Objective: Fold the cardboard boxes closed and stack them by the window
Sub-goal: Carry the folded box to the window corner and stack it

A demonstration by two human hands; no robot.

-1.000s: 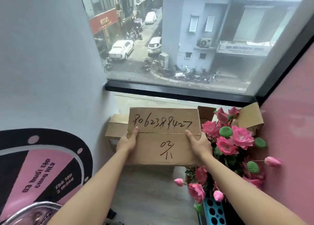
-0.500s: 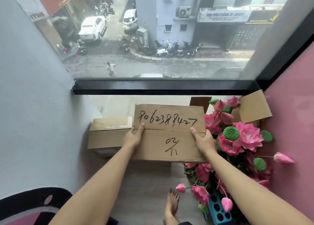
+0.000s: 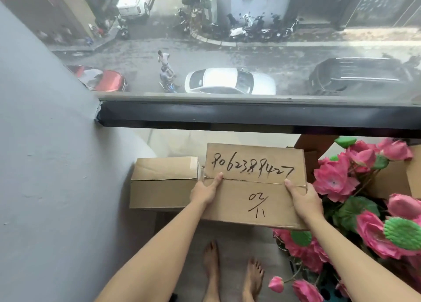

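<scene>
I have the closed cardboard box (image 3: 255,183) held out in front of me, its two top flaps meeting in a seam that runs across the lid. Black marker writing covers it: a long number on the far flap and "02/11" on the near one. My left hand (image 3: 205,191) grips the box's 9 o'clock edge, thumb lying on top along the seam and fingers wrapped under the side, out of sight. My right hand (image 3: 304,199) holds the 3 o'clock edge the same way, thumb on the lid by the seam, fingers tucked below.

At 9 o'clock of the held box, touching or just beside it (I cannot tell which), a second cardboard box (image 3: 164,183) sits closed against the grey wall (image 3: 45,165), lower than the one I carry. At 12 o'clock runs the dark window frame (image 3: 227,117), with the window (image 3: 227,50) above it looking down on a street with parked cars and motorbikes.

At 3 o'clock, a cluster of pink artificial lotus flowers (image 3: 335,180) with green seed pods presses near my right wrist, and more cardboard (image 3: 391,180) shows behind the blooms. At 6 o'clock my bare feet (image 3: 232,276) stand on the grey floor (image 3: 239,235).
</scene>
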